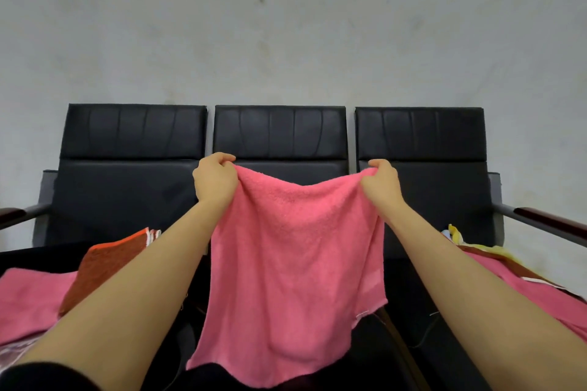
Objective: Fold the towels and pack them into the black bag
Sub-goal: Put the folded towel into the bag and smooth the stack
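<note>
I have both hands raised in front of the row of black chairs point(279, 136), holding a pink towel point(295, 263) up by its top edge. My left hand point(215, 179) grips the top left corner, fingers curled round a bunch of the cloth; my right hand point(381, 182) pinches the top right corner the same way. The top edge sags a little between the two hands, and the rest of the towel hangs down freely in front of the middle chair, its lower edge uneven, with the lower right corner higher than the left

On the left, below my left forearm, an orange-brown towel point(104, 270) lies partly over another pink towel point(28, 301), which reaches to the left border of the view. On the right, beyond my right forearm, a further pink towel point(540, 298) lies spread toward the right border, with a yellow cloth point(457, 235) showing at its far end, near the seat of the right-hand chair. What these towels lie on is dark and I cannot tell what it is

Dark shapes show low in the middle behind the hanging towel, but I cannot tell whether any of them is the black bag. Behind the chairs stands a pale grey wall point(286, 25) with a few stains
</note>
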Tool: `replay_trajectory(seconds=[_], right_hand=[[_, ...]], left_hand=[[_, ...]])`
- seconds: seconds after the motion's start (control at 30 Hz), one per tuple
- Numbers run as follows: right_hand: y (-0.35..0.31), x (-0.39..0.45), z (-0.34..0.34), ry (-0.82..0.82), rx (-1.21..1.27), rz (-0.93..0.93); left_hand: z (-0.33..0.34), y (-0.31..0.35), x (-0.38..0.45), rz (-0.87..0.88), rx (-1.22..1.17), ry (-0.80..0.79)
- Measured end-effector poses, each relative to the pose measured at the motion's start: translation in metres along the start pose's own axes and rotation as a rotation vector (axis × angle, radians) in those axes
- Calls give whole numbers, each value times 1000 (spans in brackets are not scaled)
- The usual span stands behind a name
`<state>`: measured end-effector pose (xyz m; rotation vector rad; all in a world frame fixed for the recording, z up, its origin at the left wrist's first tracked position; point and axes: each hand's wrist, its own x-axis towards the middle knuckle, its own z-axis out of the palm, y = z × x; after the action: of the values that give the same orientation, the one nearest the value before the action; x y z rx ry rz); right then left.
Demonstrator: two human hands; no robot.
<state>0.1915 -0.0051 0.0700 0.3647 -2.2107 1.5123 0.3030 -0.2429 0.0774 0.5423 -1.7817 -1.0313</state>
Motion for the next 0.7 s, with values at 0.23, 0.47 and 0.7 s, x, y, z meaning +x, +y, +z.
replay_trajectory(seconds=[0.23,0.47,0.7], right_hand=[[16,-4,2,65,-334,-165],[24,2,3,64,59,142],[20,1,7,10,505,299]], left_hand=[[0,-14,-4,-46,-1,1],[-1,-23,0,-40,-58,-8],[-4,-35,1,-80,-12,-6]])
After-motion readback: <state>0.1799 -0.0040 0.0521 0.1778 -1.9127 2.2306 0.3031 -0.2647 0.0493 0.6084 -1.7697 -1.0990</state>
